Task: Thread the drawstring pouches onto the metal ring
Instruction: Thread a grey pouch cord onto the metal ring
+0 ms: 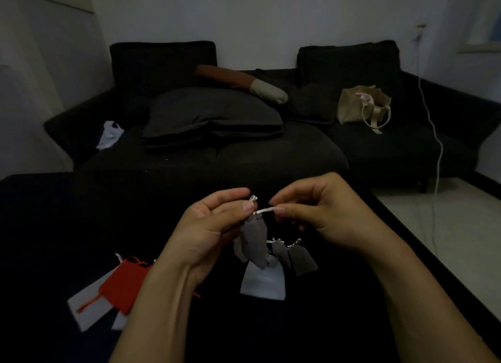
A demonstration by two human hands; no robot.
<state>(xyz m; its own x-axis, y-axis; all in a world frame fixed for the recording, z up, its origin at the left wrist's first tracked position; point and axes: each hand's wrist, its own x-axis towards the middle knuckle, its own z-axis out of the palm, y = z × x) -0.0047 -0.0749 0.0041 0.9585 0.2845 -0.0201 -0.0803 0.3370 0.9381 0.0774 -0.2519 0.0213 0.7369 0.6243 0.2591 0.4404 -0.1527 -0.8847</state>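
- Grey drawstring pouch (pixel 253 238): held above the dark table (pixel 54 227), just below centre of view; long axis near vertical, gathered mouth up at 12 o'clock, closed base hanging toward 6 o'clock.
- White drawstring (pixel 265 210): stretched from the pouch mouth toward 3 o'clock, slightly rising.
- Left hand (pixel 217 221): thumb and fingers pinch the pouch neck.
- Right hand (pixel 320 213): thumb and forefinger pinch the free end of the drawstring.
- Metal ring: cannot be made out.
- Other pouches: white pouch (pixel 263 281) flat at 6 o'clock of the held one; two dark grey pouches (pixel 301 258) at 5 o'clock; red pouch (pixel 126 284) at 8 o'clock, overlapping a white one (pixel 86 305).
- Background, 12 o'clock: dark sofa (pixel 271 151) with cushions and a beige tote bag (pixel 360 105).
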